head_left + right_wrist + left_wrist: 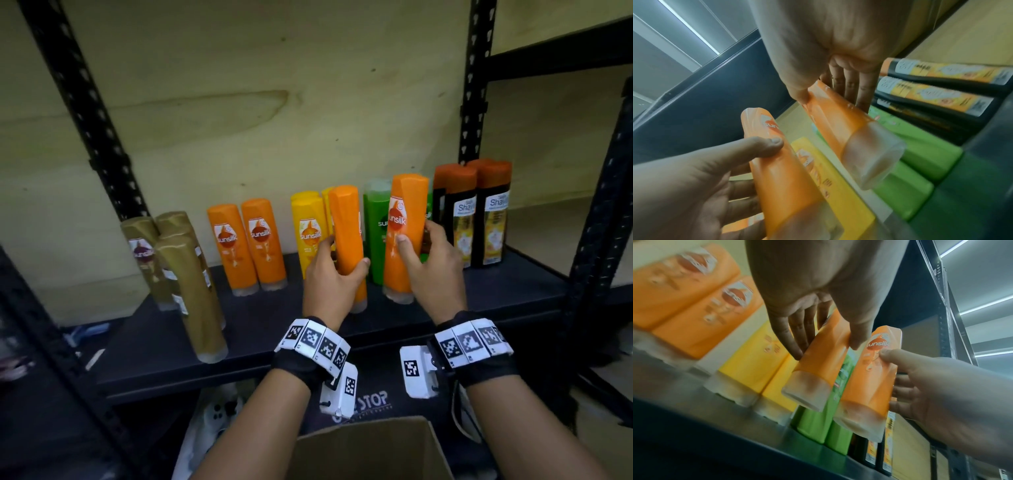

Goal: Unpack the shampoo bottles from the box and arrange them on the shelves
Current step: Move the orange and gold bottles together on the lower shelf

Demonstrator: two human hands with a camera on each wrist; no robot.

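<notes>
My left hand (337, 270) grips an orange Sunsilk bottle (347, 240) cap-down, turned edge-on, in front of the yellow bottles (308, 233). My right hand (428, 253) grips a second orange Sunsilk bottle (406, 233), label facing me, in front of the green bottles (375, 236). The left wrist view shows both bottles (822, 363) (869, 382) lifted off the black shelf (274, 325), side by side. In the right wrist view the right hand's fingers (851, 86) wrap the bottle (838, 120). The open cardboard box (370, 448) sits below my forearms; its inside is hidden.
Two orange bottles (250, 243) stand left of the yellow ones. Gold-brown bottles (171, 260) stand at the far left, one leaning forward. Black bottles with rust-coloured caps (479, 212) stand at the right. Black perforated uprights (474, 82) frame the shelf.
</notes>
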